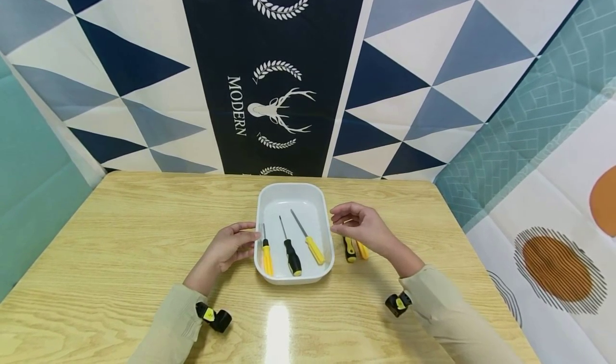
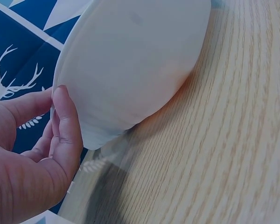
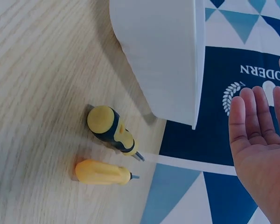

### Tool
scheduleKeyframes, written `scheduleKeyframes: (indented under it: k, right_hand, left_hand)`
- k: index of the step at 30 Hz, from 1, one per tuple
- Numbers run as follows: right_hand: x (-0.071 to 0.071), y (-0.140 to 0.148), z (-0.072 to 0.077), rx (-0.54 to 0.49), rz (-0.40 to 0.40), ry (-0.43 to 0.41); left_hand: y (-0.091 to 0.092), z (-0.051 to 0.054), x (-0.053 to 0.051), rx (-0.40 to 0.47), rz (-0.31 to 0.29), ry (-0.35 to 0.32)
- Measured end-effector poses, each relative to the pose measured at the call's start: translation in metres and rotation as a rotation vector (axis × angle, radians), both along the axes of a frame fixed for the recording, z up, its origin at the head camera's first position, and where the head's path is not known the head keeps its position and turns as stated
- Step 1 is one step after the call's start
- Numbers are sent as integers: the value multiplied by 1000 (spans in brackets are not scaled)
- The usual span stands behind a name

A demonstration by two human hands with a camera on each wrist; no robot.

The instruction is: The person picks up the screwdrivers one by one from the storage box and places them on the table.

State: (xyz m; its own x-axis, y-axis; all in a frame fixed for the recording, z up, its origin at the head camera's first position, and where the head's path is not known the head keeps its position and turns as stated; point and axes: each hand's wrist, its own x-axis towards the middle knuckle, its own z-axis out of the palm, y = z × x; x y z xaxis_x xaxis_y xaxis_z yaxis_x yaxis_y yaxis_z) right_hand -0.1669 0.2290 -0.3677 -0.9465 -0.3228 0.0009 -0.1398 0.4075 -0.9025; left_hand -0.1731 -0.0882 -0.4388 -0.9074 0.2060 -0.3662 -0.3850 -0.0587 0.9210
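Pale sleeves [image 1: 163,324] at 8 and 4 o'clock, patterned wall cloth [image 1: 284,40] at 12, wood-grain table [image 1: 120,246], and white tray [image 1: 294,199] at the dial's centre (head view).
The tray sits on the table, its long axis from 12 to 6 o'clock. At 9 o'clock, the left hand [image 1: 232,247] pinches its rim between thumb and fingers; at 3, the right hand [image 1: 361,226], fingers loosely bent, hangs just beside it. Inside lie a black-handled screwdriver [image 1: 292,258] at 6, a yellow screwdriver [image 1: 315,250] at 4, and a black-collared screwdriver [image 1: 267,259] between 7 and 8. Between 3 and 4, partly hidden by the right hand, a black-and-yellow screwdriver [image 3: 115,133] and an orange-yellow screwdriver [image 3: 102,172] lie on the table.
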Motion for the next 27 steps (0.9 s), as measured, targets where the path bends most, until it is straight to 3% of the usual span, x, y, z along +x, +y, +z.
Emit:
scheduleKeyframes:
  k: [27]
  right_hand:
    - [2, -23, -4, 29, 40, -47]
  left_hand:
    - [0, 1, 1, -3, -1, 10]
